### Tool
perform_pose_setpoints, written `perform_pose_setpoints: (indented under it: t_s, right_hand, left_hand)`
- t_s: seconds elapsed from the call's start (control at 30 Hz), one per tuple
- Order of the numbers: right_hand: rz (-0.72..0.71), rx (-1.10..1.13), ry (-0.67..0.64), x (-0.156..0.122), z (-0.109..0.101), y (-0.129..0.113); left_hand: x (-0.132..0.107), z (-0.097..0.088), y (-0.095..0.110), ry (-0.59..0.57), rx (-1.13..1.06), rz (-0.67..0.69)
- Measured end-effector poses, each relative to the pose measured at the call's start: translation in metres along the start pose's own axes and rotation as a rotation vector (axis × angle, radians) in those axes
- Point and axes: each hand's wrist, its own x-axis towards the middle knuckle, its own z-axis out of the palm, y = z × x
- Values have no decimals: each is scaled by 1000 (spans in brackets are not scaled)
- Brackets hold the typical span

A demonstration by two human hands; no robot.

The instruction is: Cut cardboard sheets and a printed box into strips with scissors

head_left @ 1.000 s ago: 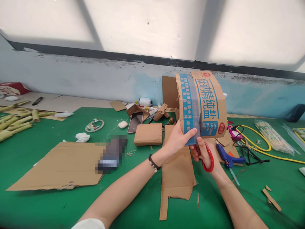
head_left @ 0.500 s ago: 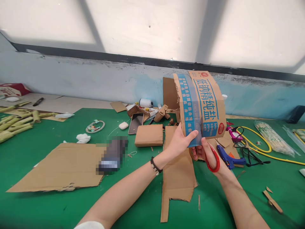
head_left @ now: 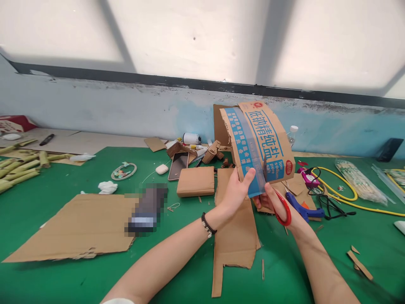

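Observation:
A printed cardboard piece (head_left: pixel 257 145) with blue and red lettering is held up above the green table, tilted and slightly bent. My left hand (head_left: pixel 237 190) grips its lower left edge, thumb on the printed face. In my right hand (head_left: pixel 274 200) are red-handled scissors (head_left: pixel 286 211), their blade showing against the print near the lower edge, with the cardboard between the blades. Most of the right fingers are hidden behind the cardboard. Below lies a long cut cardboard strip (head_left: pixel 236 236) on the table.
A folded cardboard block (head_left: pixel 196 181), a phone (head_left: pixel 179 166) and a large cardboard sheet (head_left: pixel 76 226) lie to the left. On the right are a blue glue gun (head_left: pixel 303 207), a yellow cable (head_left: pixel 354 192) and a bag of sticks (head_left: pixel 360 179). A bottle (head_left: pixel 292 133) stands behind the cardboard.
The printed cardboard has tilted further left and dropped slightly at its top. More of the scissors blade now shows against its face. Both hands keep their hold.

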Motion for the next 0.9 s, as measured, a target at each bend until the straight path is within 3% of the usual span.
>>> perform_pose_setpoints:
  t_s: [0.07,0.17,0.27,0.6,0.9]
  right_hand:
    - [-11,-73,18,-2,2,-8]
    - [-15,-186,-4,-7,7,-18]
    - [-9,-193,-38,-12,14,-23]
    - [22,26,-68,-12,16,-13]
    - [-36,-134,-90,-8,23,-8]
  left_hand:
    - [7,-5,11,17,-64,9]
    - [17,-13,26,131,-163,24]
    - [20,-19,30,218,-127,80]
    - [16,-21,27,134,44,176]
    - [18,-28,33,94,132,206]
